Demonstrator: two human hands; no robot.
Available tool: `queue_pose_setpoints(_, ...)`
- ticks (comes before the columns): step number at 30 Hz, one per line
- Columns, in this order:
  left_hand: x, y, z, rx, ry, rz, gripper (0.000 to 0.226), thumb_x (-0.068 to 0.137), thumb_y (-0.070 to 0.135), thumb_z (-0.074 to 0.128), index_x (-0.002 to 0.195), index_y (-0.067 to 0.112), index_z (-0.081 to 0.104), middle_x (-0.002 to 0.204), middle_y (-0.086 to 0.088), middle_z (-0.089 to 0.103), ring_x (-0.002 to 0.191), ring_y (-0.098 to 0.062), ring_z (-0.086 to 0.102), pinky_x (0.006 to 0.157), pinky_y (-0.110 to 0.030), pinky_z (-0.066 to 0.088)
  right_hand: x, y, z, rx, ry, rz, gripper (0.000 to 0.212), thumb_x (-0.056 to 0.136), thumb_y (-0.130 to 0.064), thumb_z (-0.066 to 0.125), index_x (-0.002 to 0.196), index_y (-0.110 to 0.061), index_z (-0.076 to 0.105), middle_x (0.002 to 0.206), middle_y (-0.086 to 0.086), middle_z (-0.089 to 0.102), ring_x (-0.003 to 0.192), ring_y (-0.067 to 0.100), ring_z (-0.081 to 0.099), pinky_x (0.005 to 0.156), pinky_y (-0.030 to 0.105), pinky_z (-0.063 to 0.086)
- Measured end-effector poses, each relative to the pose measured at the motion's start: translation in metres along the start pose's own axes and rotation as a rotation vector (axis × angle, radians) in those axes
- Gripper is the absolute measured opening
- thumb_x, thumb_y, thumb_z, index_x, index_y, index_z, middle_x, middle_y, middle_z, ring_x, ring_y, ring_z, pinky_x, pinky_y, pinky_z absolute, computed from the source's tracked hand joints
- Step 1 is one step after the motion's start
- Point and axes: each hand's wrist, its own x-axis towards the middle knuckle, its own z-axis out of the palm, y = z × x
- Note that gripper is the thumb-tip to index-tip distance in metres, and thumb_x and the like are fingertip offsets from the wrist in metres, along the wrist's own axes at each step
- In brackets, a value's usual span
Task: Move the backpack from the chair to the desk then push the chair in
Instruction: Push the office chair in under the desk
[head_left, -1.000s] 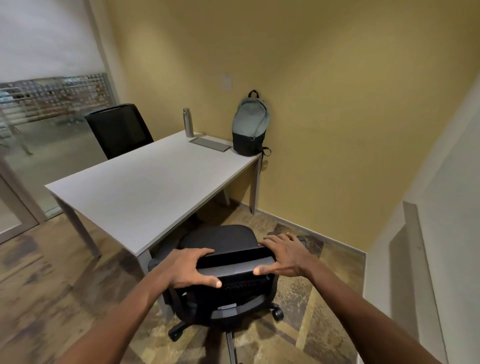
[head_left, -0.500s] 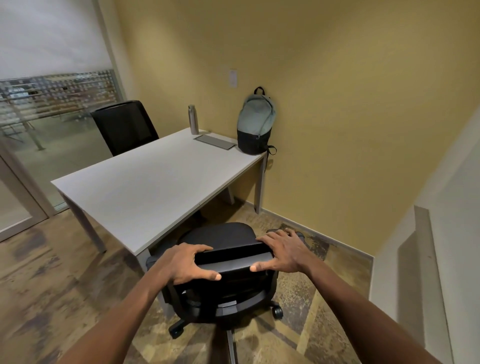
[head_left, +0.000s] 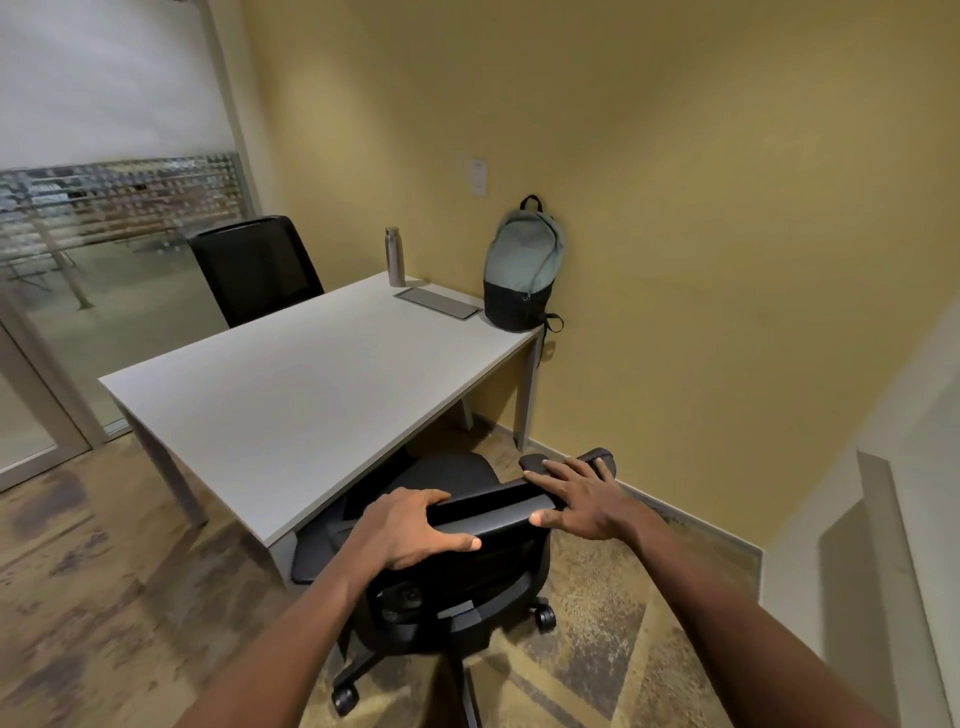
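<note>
A grey-green and black backpack (head_left: 522, 270) stands upright on the far right corner of the white desk (head_left: 291, 395), leaning against the yellow wall. The black wheeled office chair (head_left: 452, 566) sits at the desk's near side, its seat partly under the desktop edge. My left hand (head_left: 410, 530) grips the top of the chair's backrest on the left. My right hand (head_left: 576, 496) rests on the backrest's right end, thumb under the rim, fingers spread over the top.
A steel bottle (head_left: 395, 256) and a flat grey tablet (head_left: 437, 303) lie on the desk near the backpack. A second black chair (head_left: 257, 270) stands behind the desk. Glass partition at left, white ledge (head_left: 893, 545) at right, wood-pattern floor around.
The chair has rolled forward toward the desk, its seat now further under the desktop. Both hands stayed on the backrest and moved with it.
</note>
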Motion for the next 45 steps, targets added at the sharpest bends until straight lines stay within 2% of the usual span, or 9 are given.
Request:
queue_pose_setpoints(12,0.066,0.024,0.003,-0.031,0.253,0.009,0.101,0.053,0.094,0.052,0.13,0.03,0.06,0.106,0.008,0.075,0.095,-0.009,0.068,0.081,-0.025,0.055,0.064,0.034,-0.034,-0.109,-0.03,0.015,0.063,0.1,-0.06,0.025,0.156,-0.041,0.002,0.167,-0.001,-0.005,0.152,0.029,-0.006,0.12,0.059,-0.001)
queue_pose_setpoints(17,0.1,0.026,-0.001,-0.047,0.289,-0.042,0.093,0.052,0.093,0.054,0.124,0.035,0.064,0.097,0.012,0.075,0.085,-0.005,0.067,0.076,-0.025,0.057,0.103,0.053,-0.046,-0.159,-0.019,-0.041,0.063,0.099,-0.063,0.022,0.156,-0.041,0.004,0.167,-0.003,0.001,0.152,0.03,0.005,0.121,0.058,0.005)
queue_pose_setpoints(20,0.122,0.028,-0.001,-0.038,0.309,-0.085,0.095,0.051,0.095,0.052,0.125,0.035,0.064,0.1,0.011,0.076,0.09,-0.008,0.069,0.08,-0.027,0.058,0.129,0.068,-0.052,-0.196,0.007,-0.085,0.064,0.098,-0.066,0.019,0.155,-0.042,0.006,0.167,-0.004,0.006,0.15,0.03,0.012,0.119,0.057,0.011)
queue_pose_setpoints(26,0.164,0.041,0.003,-0.005,0.354,-0.152,0.092,0.054,0.093,0.052,0.123,0.033,0.066,0.09,0.009,0.077,0.086,-0.007,0.07,0.078,-0.022,0.054,0.179,0.102,-0.073,-0.303,0.034,-0.18,0.068,0.093,-0.073,0.013,0.154,-0.043,0.012,0.164,-0.003,0.017,0.148,0.023,0.02,0.109,0.057,0.027)
queue_pose_setpoints(30,0.184,0.046,0.004,-0.009,0.379,-0.199,0.091,0.054,0.092,0.052,0.122,0.033,0.066,0.074,0.008,0.074,0.075,-0.006,0.069,0.067,-0.019,0.048,0.203,0.12,-0.082,-0.357,0.064,-0.262,0.086,0.079,-0.079,-0.005,0.154,-0.041,0.014,0.162,-0.001,0.021,0.146,0.022,0.027,0.104,0.053,0.034)
queue_pose_setpoints(32,0.193,0.051,0.003,0.004,0.383,-0.203,0.089,0.055,0.091,0.052,0.12,0.033,0.067,0.073,0.007,0.073,0.072,-0.004,0.067,0.063,-0.018,0.043,0.211,0.13,-0.084,-0.357,0.082,-0.276,0.084,0.081,-0.079,-0.004,0.154,-0.041,0.015,0.162,-0.001,0.022,0.145,0.021,0.029,0.102,0.051,0.036)
queue_pose_setpoints(36,0.212,0.06,0.005,0.02,0.371,-0.221,0.082,0.056,0.091,0.051,0.11,0.032,0.072,0.083,0.01,0.075,0.076,-0.005,0.066,0.064,-0.018,0.044,0.227,0.148,-0.087,-0.361,0.114,-0.293,0.071,0.092,-0.073,0.008,0.154,-0.041,0.015,0.161,-0.001,0.024,0.144,0.021,0.031,0.101,0.049,0.036)
queue_pose_setpoints(40,0.236,0.064,0.004,0.036,0.336,-0.248,0.071,0.057,0.09,0.049,0.084,0.03,0.073,0.068,0.011,0.068,0.063,-0.002,0.06,0.054,-0.018,0.044,0.245,0.163,-0.095,-0.383,0.118,-0.311,0.069,0.093,-0.071,0.01,0.155,-0.04,0.013,0.162,-0.001,0.023,0.144,0.021,0.031,0.101,0.049,0.035)
queue_pose_setpoints(45,0.266,0.07,0.005,0.047,0.341,-0.25,0.067,0.061,0.089,0.05,0.074,0.026,0.069,0.068,0.009,0.066,0.064,-0.006,0.06,0.061,-0.026,0.054,0.267,0.18,-0.101,-0.377,0.107,-0.293,0.065,0.097,-0.067,0.012,0.156,-0.04,0.006,0.165,-0.004,0.012,0.148,0.022,0.022,0.106,0.048,0.034)
